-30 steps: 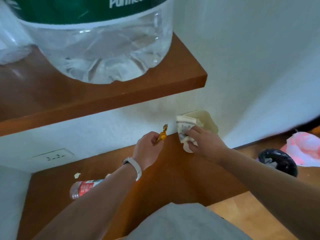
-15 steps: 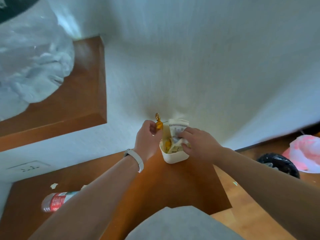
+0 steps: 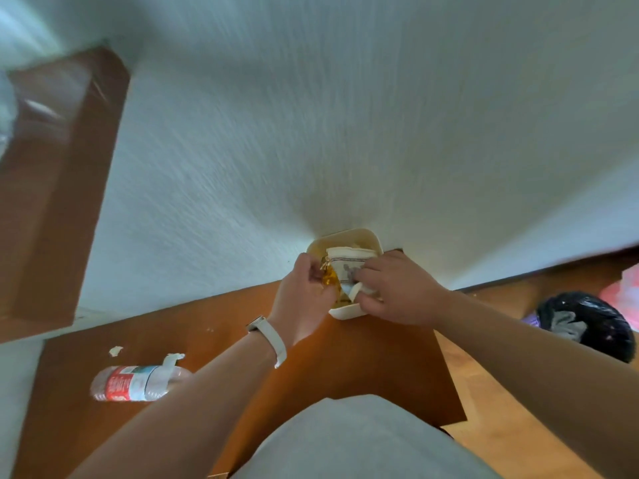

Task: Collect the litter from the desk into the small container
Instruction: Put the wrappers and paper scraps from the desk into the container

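Observation:
A small cream container (image 3: 359, 237) stands at the far right corner of the brown desk (image 3: 214, 323), against the white wall. My left hand (image 3: 304, 299) pinches a yellow candy wrapper (image 3: 328, 278) over the container's left side. My right hand (image 3: 397, 292) holds a crumpled printed paper wrapper (image 3: 345, 262) inside the container, fingers curled round it. On the desk's left lie an empty plastic bottle (image 3: 135, 382) with a red and white label on its side and two small white scraps (image 3: 116, 350).
A brown wall shelf (image 3: 52, 188) juts out at upper left. On the wooden floor at right sit a black bin bag (image 3: 587, 323) and a pink bag (image 3: 622, 295). My grey shirt (image 3: 359, 440) fills the bottom centre.
The view has swung right and down, so the shelf slid left. Both hands moved the candy wrapper and paper wrapper over and into the container.

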A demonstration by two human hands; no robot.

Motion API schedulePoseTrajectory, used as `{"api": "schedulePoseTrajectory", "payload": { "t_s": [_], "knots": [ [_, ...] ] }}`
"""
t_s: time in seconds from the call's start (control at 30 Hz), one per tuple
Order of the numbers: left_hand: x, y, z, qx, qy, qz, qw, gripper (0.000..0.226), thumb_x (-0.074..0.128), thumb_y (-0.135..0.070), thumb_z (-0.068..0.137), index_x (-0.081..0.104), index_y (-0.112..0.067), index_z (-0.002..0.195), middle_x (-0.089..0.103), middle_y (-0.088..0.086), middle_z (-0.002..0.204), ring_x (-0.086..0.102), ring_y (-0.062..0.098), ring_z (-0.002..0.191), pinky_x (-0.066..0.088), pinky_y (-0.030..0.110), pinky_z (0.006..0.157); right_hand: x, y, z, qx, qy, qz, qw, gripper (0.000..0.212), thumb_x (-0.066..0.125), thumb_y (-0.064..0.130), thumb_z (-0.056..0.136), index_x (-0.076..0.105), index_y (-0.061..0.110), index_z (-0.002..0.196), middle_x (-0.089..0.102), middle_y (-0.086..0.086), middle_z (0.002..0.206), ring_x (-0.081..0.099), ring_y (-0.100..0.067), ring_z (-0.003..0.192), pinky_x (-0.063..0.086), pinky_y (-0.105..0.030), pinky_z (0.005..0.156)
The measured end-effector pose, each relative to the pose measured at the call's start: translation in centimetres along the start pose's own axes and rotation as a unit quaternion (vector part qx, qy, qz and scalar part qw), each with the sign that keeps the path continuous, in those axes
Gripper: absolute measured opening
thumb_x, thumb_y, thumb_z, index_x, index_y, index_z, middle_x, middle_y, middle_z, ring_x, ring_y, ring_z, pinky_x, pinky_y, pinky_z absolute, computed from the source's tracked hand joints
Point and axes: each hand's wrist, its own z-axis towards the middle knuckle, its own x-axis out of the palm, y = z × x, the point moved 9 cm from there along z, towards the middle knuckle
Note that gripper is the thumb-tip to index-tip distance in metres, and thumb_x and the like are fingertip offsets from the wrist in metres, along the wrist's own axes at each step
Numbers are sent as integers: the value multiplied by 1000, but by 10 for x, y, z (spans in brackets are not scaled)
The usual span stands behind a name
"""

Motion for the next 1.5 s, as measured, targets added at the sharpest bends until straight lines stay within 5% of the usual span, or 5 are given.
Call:
{"api": "schedulePoseTrajectory", "payload": {
  "t_s": [0.33,0.67,0.83,1.1,1.5],
  "knots": [
    [8,-3,-8,42,26,23,999,27,66,-16,85,49,-29,102,61,-15,95,61,3,91,56,28,80,-21,-30,10,159,-60,236,957,7,58,26,82,63,22,84,60,7,74,55,-10,67,38,-28,58],
    [-7,4,-16,30,15,38,999,17,61,-20,91,59,-29,105,61,-20,104,59,-2,85,47,17,77,-16,-18,15,136,-7,185,973,12,51,22,86,61,22,81,57,8,66,53,-12,62,35,-29,52],
    [-7,7,-19,24,23,71,997,23,59,-24,94,57,-31,115,60,-16,116,53,4,69,46,18,74,-23,-36,17,200,3,119,973,15,47,21,89,62,21,87,61,6,75,56,-14,70,37,-27,61],
    [-19,0,-27,112,11,223,968,44,54,-37,96,50,-25,138,48,-7,144,45,17,131,36,39,111,-33,-8,22,98,-33,46,994,22,50,32,89,63,16,97,60,-1,97,55,-21,85,43,-38,80],
    [-79,53,-66,91,-40,319,942,50,48,-43,98,41,-27,145,37,-4,154,31,19,143,24,42,117,-16,91,36,-29,16,-30,999,44,43,46,94,58,20,126,57,1,131,54,-23,115,41,-45,98]
  ]
}}
